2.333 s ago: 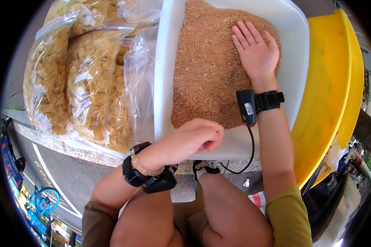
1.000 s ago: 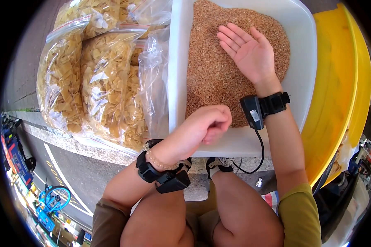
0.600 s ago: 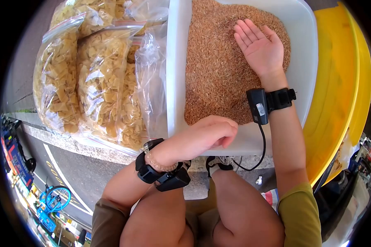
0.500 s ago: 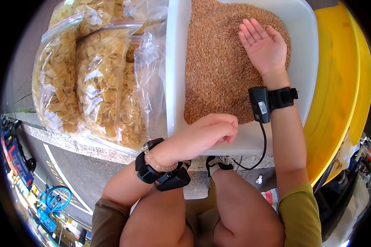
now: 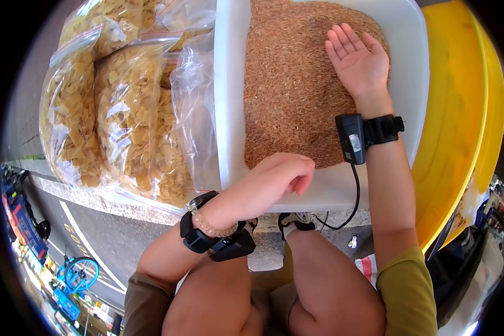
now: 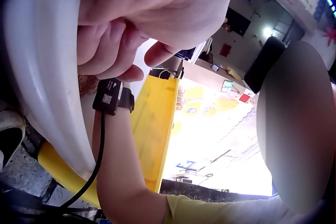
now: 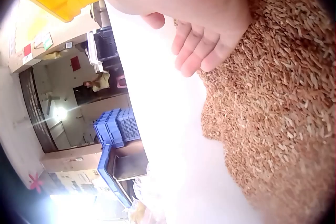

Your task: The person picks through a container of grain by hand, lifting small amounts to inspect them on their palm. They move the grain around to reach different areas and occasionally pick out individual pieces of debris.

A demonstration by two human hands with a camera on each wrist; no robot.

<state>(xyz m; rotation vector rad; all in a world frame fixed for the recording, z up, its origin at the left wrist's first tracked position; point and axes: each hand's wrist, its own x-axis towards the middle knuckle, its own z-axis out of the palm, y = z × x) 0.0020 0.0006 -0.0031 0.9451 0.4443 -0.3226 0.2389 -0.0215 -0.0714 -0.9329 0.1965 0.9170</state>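
A white plastic tub (image 5: pixel 223 112) stands before me, heaped with reddish-brown rice (image 5: pixel 294 84). My right hand (image 5: pixel 359 64) lies palm up over the far right part of the heap, fingers relaxed and slightly bent. In the right wrist view its fingertips overlap the edge of the grain beside the white wall. No object shows in that palm. My left hand (image 5: pixel 271 182) hangs loosely bent at the wrist above the tub's near rim, its fingers curled downward. The left wrist view shows these fingers (image 6: pixel 113 50) with nothing between them.
Left of the tub lie several clear zip bags (image 5: pixel 131 117) of pale yellow flakes. A yellow container (image 5: pixel 451 117) stands close on the right. A black cable (image 5: pixel 357 196) hangs from the right wrist camera. A blue bicycle (image 5: pixel 81 274) is on the roadside.
My right hand has moved away and to the right across the rice, staying palm up. My left hand dips slightly near the rim. The head view has shifted a little.
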